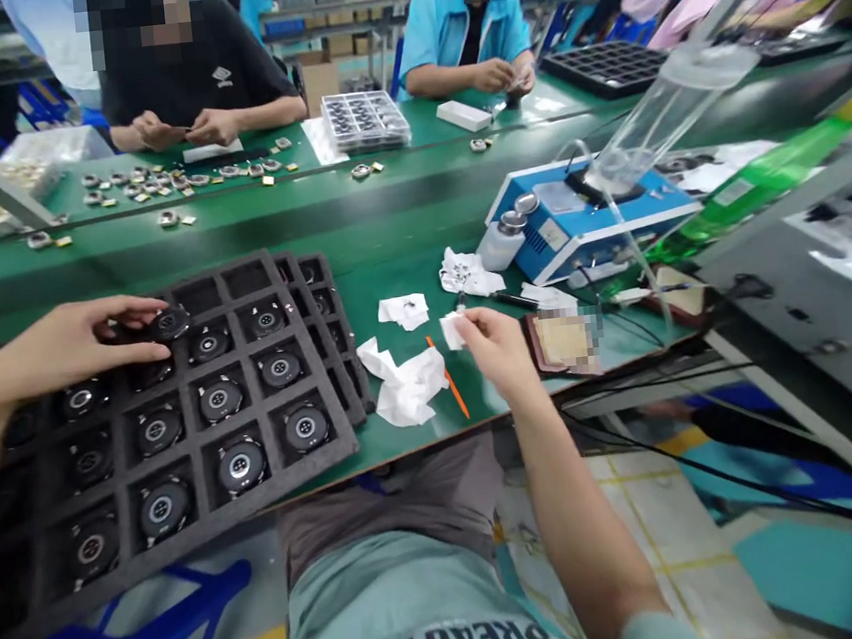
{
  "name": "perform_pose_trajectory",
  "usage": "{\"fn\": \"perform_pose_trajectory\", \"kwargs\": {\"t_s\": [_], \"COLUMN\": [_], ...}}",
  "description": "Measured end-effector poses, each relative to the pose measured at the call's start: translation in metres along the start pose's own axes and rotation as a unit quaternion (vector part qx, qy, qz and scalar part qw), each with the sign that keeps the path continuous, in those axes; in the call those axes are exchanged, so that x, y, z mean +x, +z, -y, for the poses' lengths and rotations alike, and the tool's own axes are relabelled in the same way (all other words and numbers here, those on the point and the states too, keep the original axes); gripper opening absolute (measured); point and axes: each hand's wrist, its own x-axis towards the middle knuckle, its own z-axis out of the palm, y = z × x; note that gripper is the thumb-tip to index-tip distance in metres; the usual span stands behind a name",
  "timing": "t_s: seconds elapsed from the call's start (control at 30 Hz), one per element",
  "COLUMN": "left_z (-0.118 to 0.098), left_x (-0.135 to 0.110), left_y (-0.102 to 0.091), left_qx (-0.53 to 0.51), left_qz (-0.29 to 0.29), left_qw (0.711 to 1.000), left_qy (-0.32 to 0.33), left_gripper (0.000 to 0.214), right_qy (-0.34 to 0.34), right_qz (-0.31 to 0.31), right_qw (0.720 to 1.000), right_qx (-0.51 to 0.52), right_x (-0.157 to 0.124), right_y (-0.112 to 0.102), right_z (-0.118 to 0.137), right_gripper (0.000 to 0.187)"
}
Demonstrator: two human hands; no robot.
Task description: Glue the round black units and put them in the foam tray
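Observation:
My left hand [107, 335] is over a black foam tray [260, 476], thumb and fingers closed on a round dark watch case [171, 324]. That case sits at or just above a cell in the upper part of the tray; I cannot tell whether it touches the foam. Several more watch cases [241, 465] lie back side up in the cells. To the right, my right hand [500, 347] pinches a small white tissue [452, 331] above the green table. Beside it lie an orange stick [448, 378] and a crumpled tissue [408, 386].
More foam trays [355, 366] are under the front one. A metal-capped bottle [501, 242], a blue machine [574, 215] and a brown box [538, 347] stand at the right. Across the green line [273, 219], two people handle small parts near a clear case [366, 122].

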Motion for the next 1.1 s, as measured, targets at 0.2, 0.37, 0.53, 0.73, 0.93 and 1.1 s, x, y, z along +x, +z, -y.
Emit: {"fn": "perform_pose_trajectory", "kwargs": {"t_s": [0.2, 0.37, 0.53, 0.73, 0.93, 1.1], "left_z": [-0.004, 0.001, 0.005, -0.028, -0.100, -0.170], "left_x": [-0.007, -0.008, -0.006, -0.021, -0.025, -0.013], "left_y": [-0.002, 0.001, 0.000, -0.017, -0.023, 0.034], "left_qx": [-0.015, -0.031, -0.051, -0.187, -0.231, -0.442], "left_qz": [0.016, 0.008, 0.005, -0.024, -0.054, 0.086], "left_qw": [0.999, 0.999, 0.999, 0.979, 0.971, 0.888], "left_qy": [0.029, 0.036, 0.001, -0.080, 0.003, 0.087], "left_gripper": [0.084, 0.079, 0.088, 0.089, 0.062, 0.061], "right_qy": [-0.064, -0.040, 0.011, 0.029, 0.029, 0.053], "right_qz": [0.135, 0.081, 0.073, 0.092, 0.062, 0.028], "right_qw": [0.987, 0.987, 0.981, 0.992, 0.983, 0.942], "right_qx": [-0.059, -0.134, -0.177, -0.077, 0.167, 0.329], "right_x": [0.029, 0.064, 0.096, 0.100, 0.071, 0.040], "right_y": [0.044, 0.037, 0.035, 0.041, 0.029, 0.018], "right_z": [0.025, 0.013, 0.004, 0.008, 0.023, 0.042], "right_gripper": [0.026, 0.031, 0.018, 0.008, 0.014, 0.028]}}
